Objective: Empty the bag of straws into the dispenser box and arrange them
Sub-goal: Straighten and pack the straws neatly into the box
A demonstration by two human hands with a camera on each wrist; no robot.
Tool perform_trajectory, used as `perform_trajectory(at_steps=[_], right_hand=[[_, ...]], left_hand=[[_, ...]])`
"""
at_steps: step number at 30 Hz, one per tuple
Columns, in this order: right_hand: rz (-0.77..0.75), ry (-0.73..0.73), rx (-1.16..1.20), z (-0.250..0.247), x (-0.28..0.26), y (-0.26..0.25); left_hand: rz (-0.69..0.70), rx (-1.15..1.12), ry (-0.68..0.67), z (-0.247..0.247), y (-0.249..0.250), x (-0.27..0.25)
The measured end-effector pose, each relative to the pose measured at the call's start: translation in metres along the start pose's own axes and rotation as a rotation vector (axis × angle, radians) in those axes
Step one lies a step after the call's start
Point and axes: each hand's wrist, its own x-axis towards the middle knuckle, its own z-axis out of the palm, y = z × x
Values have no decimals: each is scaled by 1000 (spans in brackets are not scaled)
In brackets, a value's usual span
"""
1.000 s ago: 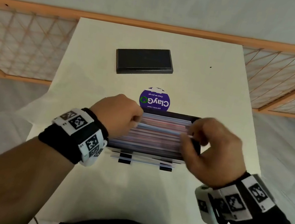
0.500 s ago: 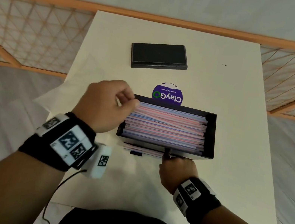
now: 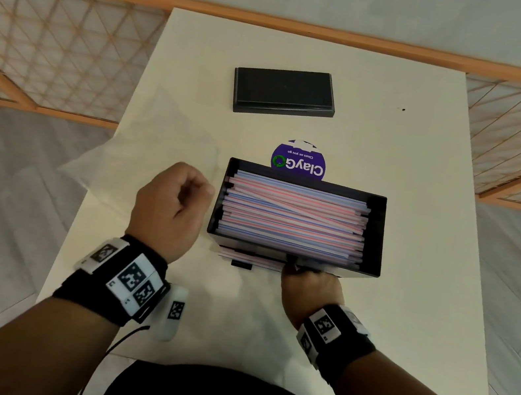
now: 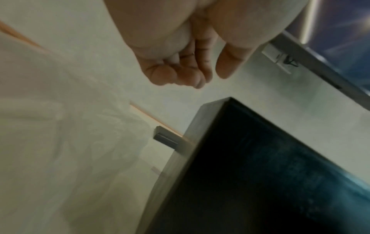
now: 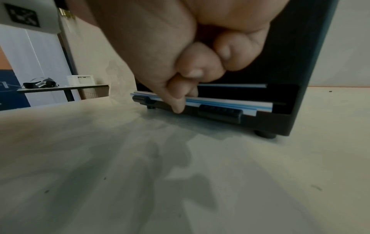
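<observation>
The black dispenser box point(image 3: 375, 238) stands open-topped mid-table, filled with pink, blue and white straws point(image 3: 293, 220) lying lengthwise; one lies askew on top. My left hand point(image 3: 179, 197) hovers just left of the box, fingers loosely curled and holding nothing, as the left wrist view confirms point(image 4: 190, 68). My right hand point(image 3: 292, 267) is at the box's front slot. In the right wrist view, thumb and forefinger point(image 5: 180, 101) pinch the straws point(image 5: 230, 102) lying in the low front tray. The box wall point(image 5: 312, 63) rises behind them.
The box's black lid point(image 3: 284, 92) lies flat farther back on the white table point(image 3: 403, 327). A purple round sticker point(image 3: 298, 162) shows just behind the box. The clear bag point(image 3: 156, 151) lies crumpled at the left edge. An orange lattice railing point(image 3: 53, 39) surrounds the table.
Both hands were over the straws a second ago. The right hand dropped to the front slot and stays there. The left hand has pulled out of the box's left end to hover beside it.
</observation>
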Motion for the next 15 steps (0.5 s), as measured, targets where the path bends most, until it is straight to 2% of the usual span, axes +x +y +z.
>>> perform_trajectory(at_steps=[2,5,7,9,15], right_hand=[[-20,1,22,-3,2,-1],[-49,-1,58,-6,3,-1],[-48,-7,70,-6,2,-1],[-28,-18,68,-3,2,-2],[-70,44,46,-2,7,2]], left_hand=[[149,-11,-2,3,9,4],[346,104,-175,13,12,7],[341,147,-317,22,8,5],[296,104,-391,31,2,1],[262,29,-384,41,-9,-4]])
